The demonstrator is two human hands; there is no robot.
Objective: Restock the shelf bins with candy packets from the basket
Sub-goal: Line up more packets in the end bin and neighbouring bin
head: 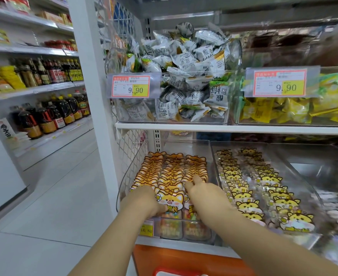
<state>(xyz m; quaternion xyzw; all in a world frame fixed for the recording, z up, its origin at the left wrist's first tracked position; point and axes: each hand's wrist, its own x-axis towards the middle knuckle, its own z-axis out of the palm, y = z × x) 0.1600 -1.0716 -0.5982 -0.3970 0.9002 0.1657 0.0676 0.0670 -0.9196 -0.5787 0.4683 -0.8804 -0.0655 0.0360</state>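
The orange cat-shaped candy packets (174,172) stood upright in three close rows inside a clear plastic shelf bin (186,146), and both hands were in the front end of that bin. The left hand (144,200) lay back-up on the left-hand row, its fingers curled downward beside the front packet (171,197). It appeared to grip packets there, though the fingertips were hidden. The right hand (204,194) rested on the right-hand row with two digits extended forward and flat against the packet tops, holding nothing. The front packet stood between the two hands and touched both.

Directly below the left hand, a small yellow price tag (147,228) was fixed to the bin's front wall. Just to the right of the right hand, a second clear bin (303,166) held rows of yellow cat-shaped packets (243,188). Above both hands, a white shelf board (224,129) carried a clear bin heaped with grey-and-white wrapped sweets (184,62), which bore an orange-bordered price label (130,86). Far to the left of the left hand, across the aisle, dark bottles (50,116) lined other shelves. Below the forearms, a red-edged object (176,272) showed at the frame's lower edge, too little of it to identify.
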